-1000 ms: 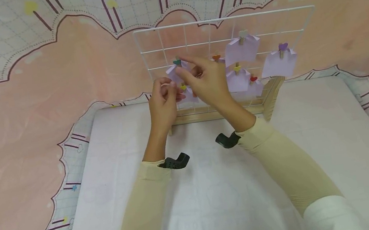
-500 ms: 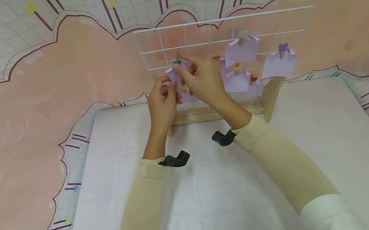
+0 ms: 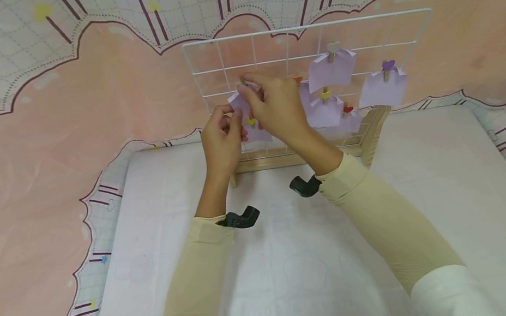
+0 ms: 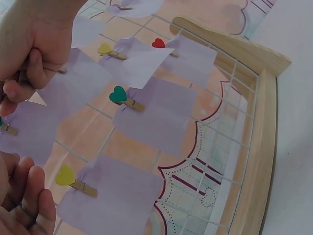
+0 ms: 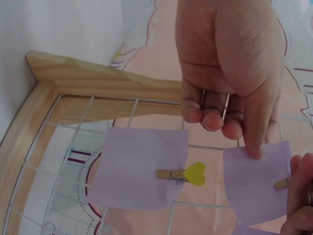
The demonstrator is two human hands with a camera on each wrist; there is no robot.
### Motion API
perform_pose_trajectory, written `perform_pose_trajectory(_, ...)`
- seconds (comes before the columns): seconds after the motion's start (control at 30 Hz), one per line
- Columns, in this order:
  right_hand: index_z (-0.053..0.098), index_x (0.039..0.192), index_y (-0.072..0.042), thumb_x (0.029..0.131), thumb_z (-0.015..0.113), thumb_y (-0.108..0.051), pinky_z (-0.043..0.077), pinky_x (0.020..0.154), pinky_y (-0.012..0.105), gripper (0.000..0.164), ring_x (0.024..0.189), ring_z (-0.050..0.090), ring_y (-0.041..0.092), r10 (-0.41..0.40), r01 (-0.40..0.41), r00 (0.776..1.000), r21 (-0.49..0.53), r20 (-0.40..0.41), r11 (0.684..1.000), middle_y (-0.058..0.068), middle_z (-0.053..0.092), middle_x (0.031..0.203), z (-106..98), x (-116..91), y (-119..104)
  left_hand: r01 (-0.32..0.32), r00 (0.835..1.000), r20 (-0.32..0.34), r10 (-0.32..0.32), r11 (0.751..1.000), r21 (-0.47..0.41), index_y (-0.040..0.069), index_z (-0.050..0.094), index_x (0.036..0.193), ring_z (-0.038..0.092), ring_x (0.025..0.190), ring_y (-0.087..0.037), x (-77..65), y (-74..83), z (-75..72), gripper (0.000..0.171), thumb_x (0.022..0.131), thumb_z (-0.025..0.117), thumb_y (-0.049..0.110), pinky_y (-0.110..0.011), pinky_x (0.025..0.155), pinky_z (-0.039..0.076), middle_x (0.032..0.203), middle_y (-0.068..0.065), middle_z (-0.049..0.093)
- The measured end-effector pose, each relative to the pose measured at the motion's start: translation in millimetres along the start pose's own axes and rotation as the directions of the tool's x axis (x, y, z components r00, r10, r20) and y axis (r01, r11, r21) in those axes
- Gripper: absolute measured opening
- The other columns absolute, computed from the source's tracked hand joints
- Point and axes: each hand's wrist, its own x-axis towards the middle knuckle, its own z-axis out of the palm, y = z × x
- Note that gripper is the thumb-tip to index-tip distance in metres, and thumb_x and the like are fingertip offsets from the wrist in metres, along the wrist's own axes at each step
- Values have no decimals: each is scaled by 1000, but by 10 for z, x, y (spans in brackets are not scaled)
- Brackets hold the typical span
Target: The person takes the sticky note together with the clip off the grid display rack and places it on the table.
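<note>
A purple paper note (image 5: pixel 254 181) hangs on the white wire grid (image 3: pixel 209 70) near its left side, under a small wooden clothespin (image 4: pixel 9 129) with a teal heart. My right hand (image 3: pixel 279 107) has thumb and forefinger at this clothespin and pinches it; the heart is mostly covered in the head view. My left hand (image 3: pixel 222 143) holds the note by its left edge, the thumb on its front face in the right wrist view. Just below hangs another note (image 5: pixel 137 166) with a yellow-heart clothespin (image 5: pixel 194 174).
Several more purple notes (image 3: pixel 335 67) hang on the grid, each with a heart clothespin. A wooden base (image 3: pixel 278 160) holds the grid upright on a white table (image 3: pixel 275 265). Behind it is a patterned pink cloth (image 3: pixel 147 86). Each wrist carries a black camera (image 3: pixel 242 218).
My right hand has moved slightly left, and its thumb and forefinger have closed on the teal-heart clothespin. The left hand has stayed at the note's edge, shifting only a little.
</note>
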Motion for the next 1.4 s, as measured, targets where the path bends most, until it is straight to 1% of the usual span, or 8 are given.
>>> perform_pose_trajectory(0.1,74,123,-9,100,67,-25,17,115,70,28,42,59,11,-9,10,1000,24,-12,1000,3,67,55,7,1,4,-9,1000,-3,9,1000,8,-2,62,108,58,52,-7,27,-79,5,19,105,57,16,-21,54,53,70,-17,63)
perform_pose_trajectory(0.27,77,112,-8,97,71,-21,22,113,54,20,41,58,10,-20,25,999,112,-38,993,4,68,57,16,-1,13,-41,999,-3,41,999,-1,0,61,104,63,56,-20,32,-112,-2,21,105,59,21,-23,55,55,69,-15,63)
perform_pose_trajectory(0.33,77,109,-6,97,72,-19,37,107,44,19,40,57,11,-19,26,999,150,-48,988,6,68,59,19,1,18,-53,999,-4,53,999,-5,1,61,103,63,57,-24,29,-109,-5,21,105,59,22,-22,55,55,69,-15,63)
perform_pose_trajectory(0.4,78,108,-4,96,73,-18,52,82,28,19,40,56,12,-17,28,998,192,-60,981,8,69,62,21,3,25,-63,998,-7,63,998,-3,1,61,102,64,57,-25,27,-106,-6,20,105,59,21,-23,55,56,68,-14,63)
perform_pose_trajectory(0.5,79,105,-2,95,74,-16,46,43,24,18,40,55,13,-27,47,996,230,-90,972,11,69,64,26,5,37,-70,997,-14,70,998,3,1,60,102,63,56,-18,27,-106,-5,18,105,59,20,-24,55,56,68,-13,63)
perform_pose_trajectory(0.67,81,102,-2,94,74,-16,42,44,16,17,39,51,9,-55,88,986,214,-156,973,11,69,63,63,-3,60,-55,998,-13,55,998,3,1,60,103,61,55,-8,31,-119,-1,17,104,59,18,-24,56,57,68,-11,63)
perform_pose_trajectory(0.97,81,97,-1,92,76,-14,42,42,15,14,40,51,9,-68,131,965,241,-253,962,11,69,61,105,-24,68,-68,998,-8,68,998,19,1,60,103,66,62,-34,32,-133,-3,18,105,57,19,-22,57,55,68,-15,63)
perform_pose_trajectory(1.4,81,100,-2,95,74,-18,36,38,15,18,36,45,-1,-21,126,956,343,-294,931,12,66,57,25,-88,73,-44,998,-35,45,998,40,0,63,106,67,64,-37,-51,-179,-21,18,104,60,18,-19,55,50,72,-21,64)
